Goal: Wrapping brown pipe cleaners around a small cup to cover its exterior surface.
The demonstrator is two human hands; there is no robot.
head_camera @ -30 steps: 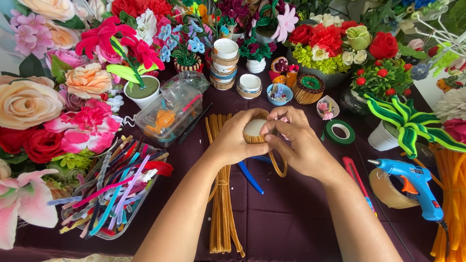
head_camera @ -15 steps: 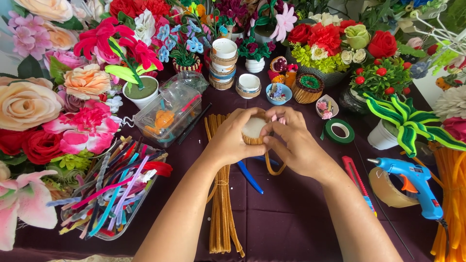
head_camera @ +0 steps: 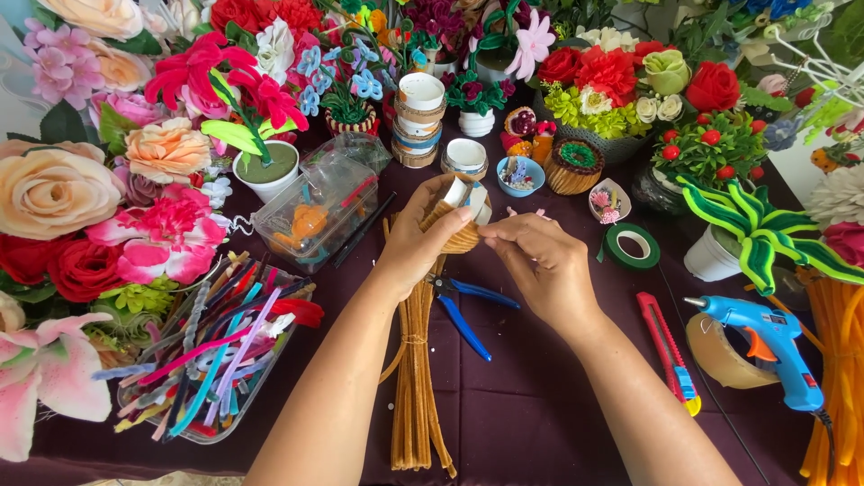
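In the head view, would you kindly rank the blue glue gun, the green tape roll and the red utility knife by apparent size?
1. Blue glue gun, largest.
2. Red utility knife, long but slim.
3. Green tape roll, smallest, though it lies farther from the camera.

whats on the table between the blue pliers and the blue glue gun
In the head view, a red box cutter lies on the dark cloth between the pliers and the glue gun; the right forearm crosses there too.

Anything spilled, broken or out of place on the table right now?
Nothing stands out. The left hand holds a small cup wrapped in tan pipe cleaner, the right hand touching it. The blue pliers, tan pipe cleaner bundle and glue gun lie intact.
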